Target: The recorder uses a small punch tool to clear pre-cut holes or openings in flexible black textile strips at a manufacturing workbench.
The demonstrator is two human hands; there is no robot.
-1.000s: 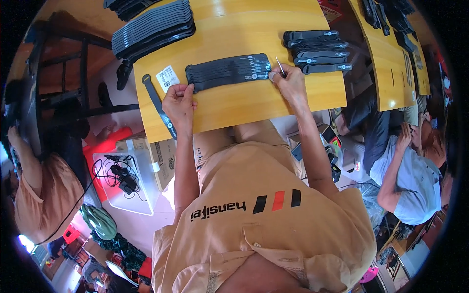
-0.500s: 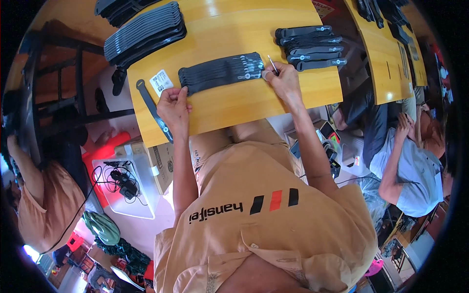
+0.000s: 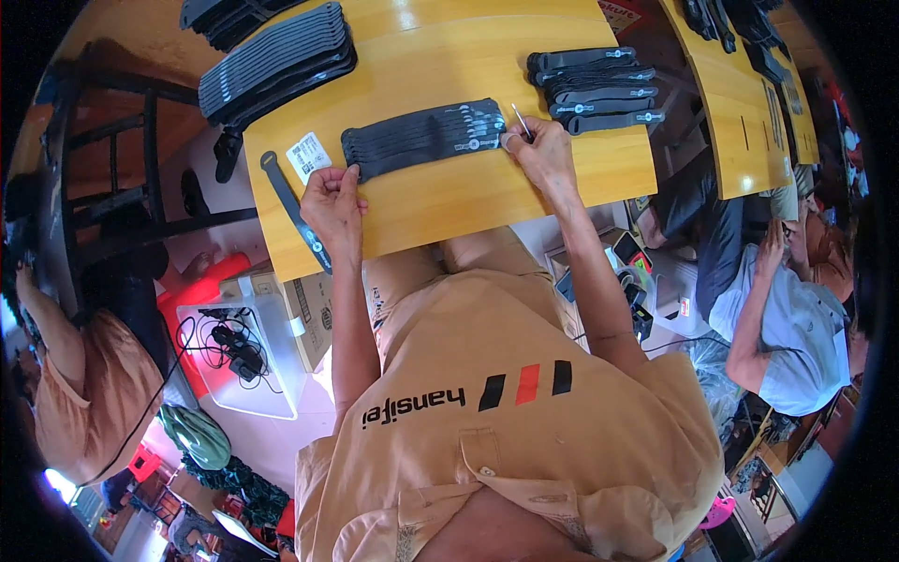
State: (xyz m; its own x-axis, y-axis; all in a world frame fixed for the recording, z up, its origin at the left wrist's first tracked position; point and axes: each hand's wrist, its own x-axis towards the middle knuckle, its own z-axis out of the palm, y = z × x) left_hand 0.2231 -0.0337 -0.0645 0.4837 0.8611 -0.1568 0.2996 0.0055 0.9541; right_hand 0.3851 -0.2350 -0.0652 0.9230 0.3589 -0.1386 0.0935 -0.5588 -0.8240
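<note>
A row of overlapping black cable straps (image 3: pixel 417 140) with white print at their right ends lies on the yellow table in front of me. At the near left corner of the row, my left hand (image 3: pixel 334 208) is closed, thumb and forefinger pinching a strap end. My right hand (image 3: pixel 543 155) is closed round a thin, pointed metal tool (image 3: pixel 518 118), its kind partly hidden by the fingers. That hand's thumb rests at the right end of the nearest strap. A single black strap (image 3: pixel 292 208) lies left of my left hand, beside a white printed label (image 3: pixel 307 155).
A thick pile of straps (image 3: pixel 276 66) stands at the far left, and a smaller pile (image 3: pixel 595 86) at the right. Below the table's left side are a clear plastic bin (image 3: pixel 281 375) with black cables and a cardboard box (image 3: pixel 307 314). Other people sit on both sides.
Almost nothing differs. The thumb of my right hand has shifted slightly at the strap's end, and a person at the right has moved their hands a little.
</note>
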